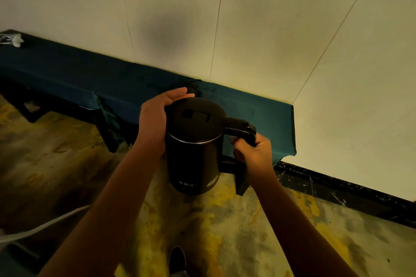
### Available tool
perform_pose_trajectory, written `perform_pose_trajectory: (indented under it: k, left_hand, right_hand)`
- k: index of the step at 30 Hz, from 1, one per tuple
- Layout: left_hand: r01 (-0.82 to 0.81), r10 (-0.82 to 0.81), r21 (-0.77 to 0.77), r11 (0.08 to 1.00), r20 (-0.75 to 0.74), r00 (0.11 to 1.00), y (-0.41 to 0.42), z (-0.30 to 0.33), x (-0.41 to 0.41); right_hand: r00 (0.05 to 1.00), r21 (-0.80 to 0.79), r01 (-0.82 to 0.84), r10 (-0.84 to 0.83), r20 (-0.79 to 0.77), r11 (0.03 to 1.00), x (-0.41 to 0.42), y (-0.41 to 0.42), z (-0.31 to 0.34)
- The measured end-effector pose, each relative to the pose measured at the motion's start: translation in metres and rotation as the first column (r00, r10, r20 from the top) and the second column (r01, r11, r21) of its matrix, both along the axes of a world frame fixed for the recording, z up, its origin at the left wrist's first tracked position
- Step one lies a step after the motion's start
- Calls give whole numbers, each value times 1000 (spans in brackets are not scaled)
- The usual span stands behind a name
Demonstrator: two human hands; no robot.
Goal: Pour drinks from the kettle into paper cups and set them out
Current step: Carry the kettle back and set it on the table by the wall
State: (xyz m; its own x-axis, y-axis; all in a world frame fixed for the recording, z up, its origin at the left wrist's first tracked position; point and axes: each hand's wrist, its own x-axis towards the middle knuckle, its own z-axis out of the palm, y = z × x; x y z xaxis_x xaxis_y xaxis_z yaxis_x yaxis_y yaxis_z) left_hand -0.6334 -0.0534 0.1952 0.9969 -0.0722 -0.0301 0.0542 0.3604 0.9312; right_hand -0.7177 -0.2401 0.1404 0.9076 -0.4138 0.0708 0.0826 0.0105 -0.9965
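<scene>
Kettle [195, 148], black and upright, was found held in mid-air above the patterned floor [225, 231], in front of a low ledge draped in dark teal cloth [90, 74]. Its lid [195, 117] was closed. The right hand [254, 153] was wrapped round the handle [245, 132] with fingers curled tight, bearing the weight. The left hand [157, 117] lay against the kettle's far side at lid height, fingers fairly straight and cupping the rim, steadying and not clenching.

No paper cups were in view, nor any surface set for pouring. A white cord [40, 227] crossed the lower left corner; whether it belonged to the kettle could not be told. A dark shoe [177, 258] showed at the bottom edge.

Judgement: the step in hand was fetching or carrying the kettle; pouring had not begun. The next move would call for bringing the kettle level to the cups, then tilting from the handle, spout over a cup. The contents could not be seen.
</scene>
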Motion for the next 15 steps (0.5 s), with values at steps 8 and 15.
perform_pose_trajectory:
  k: [8,15]
  left_hand:
    - [30,-30,2,1000,-10,999,5,-13,109]
    - [49,-49,16,999,-7,999,5,-3,189]
  right_hand:
    - [1000,-7,-18,18,-12,1000,100,6,-9]
    - [1000,-13,-3,2,-16,1000,176,7,-5]
